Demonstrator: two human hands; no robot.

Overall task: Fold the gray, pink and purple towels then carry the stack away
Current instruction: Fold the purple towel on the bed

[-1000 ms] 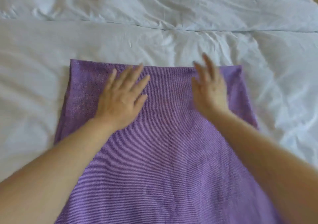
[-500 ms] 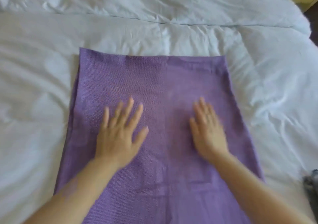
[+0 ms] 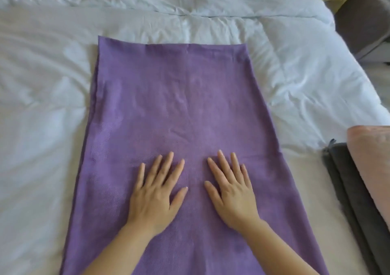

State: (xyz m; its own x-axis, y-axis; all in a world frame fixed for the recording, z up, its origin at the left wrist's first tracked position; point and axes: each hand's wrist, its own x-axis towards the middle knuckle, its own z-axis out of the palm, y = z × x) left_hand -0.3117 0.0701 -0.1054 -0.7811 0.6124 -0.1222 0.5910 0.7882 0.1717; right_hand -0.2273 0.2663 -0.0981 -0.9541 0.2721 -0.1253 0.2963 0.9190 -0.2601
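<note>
I see both hands lying flat, palms down, in the lower middle of the frame. The left hand and right hand sit side by side, apart, fingers straight and slightly spread, pressing on the purple towel. It stretches beneath them from the bottom edge towards the top, over white bedding. At the right edge, the pink towel rests on the folded gray towel.

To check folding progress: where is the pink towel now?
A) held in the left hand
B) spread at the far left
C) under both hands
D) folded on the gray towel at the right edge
D: the pink towel lies folded on the gray towel at the right edge.
</note>
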